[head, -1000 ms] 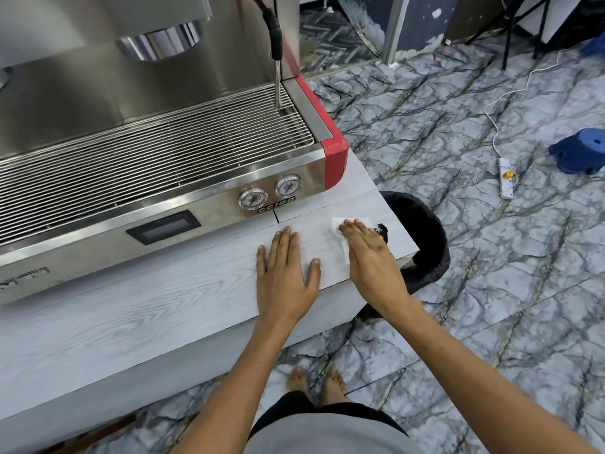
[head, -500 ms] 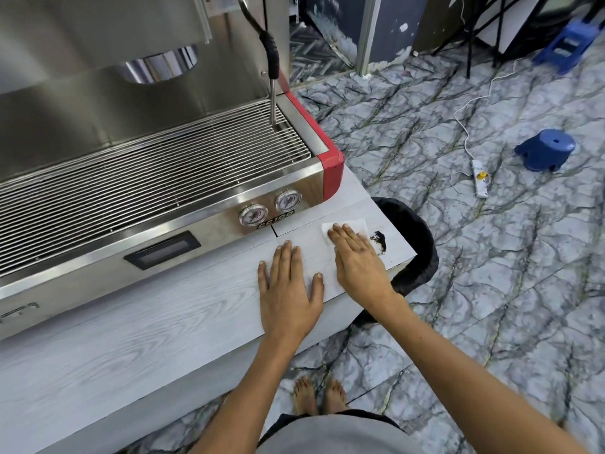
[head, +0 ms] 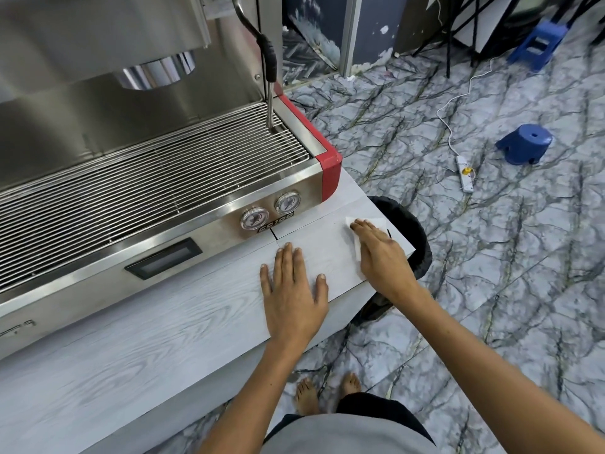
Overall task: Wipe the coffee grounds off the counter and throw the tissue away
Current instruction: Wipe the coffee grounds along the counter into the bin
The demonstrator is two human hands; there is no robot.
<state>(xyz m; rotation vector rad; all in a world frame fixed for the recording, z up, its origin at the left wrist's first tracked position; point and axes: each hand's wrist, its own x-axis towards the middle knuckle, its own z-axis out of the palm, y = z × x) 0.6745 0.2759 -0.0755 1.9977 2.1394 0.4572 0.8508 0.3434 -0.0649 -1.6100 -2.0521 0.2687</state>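
Note:
A white tissue (head: 376, 222) lies flat on the pale wood-grain counter (head: 163, 339) near its right end. My right hand (head: 381, 253) presses on the tissue, fingers together and flat, and covers most of it. Only a thin dark trace of coffee grounds (head: 389, 233) shows beside my right hand near the counter's right edge. My left hand (head: 293, 290) rests flat on the counter to the left, fingers spread, holding nothing. A black bin (head: 412, 237) with a dark liner stands on the floor just past the counter's right edge.
A steel espresso machine (head: 147, 178) with a red corner fills the counter behind my hands; its steam wand (head: 269, 80) hangs over the drip grate. On the marble floor lie a white power strip (head: 465, 173) and a blue stool (head: 523, 144). My bare feet (head: 327, 391) stand below.
My right hand slid the tissue right over the dark patch of grounds, which is now almost wholly covered. My left hand stays flat in place.

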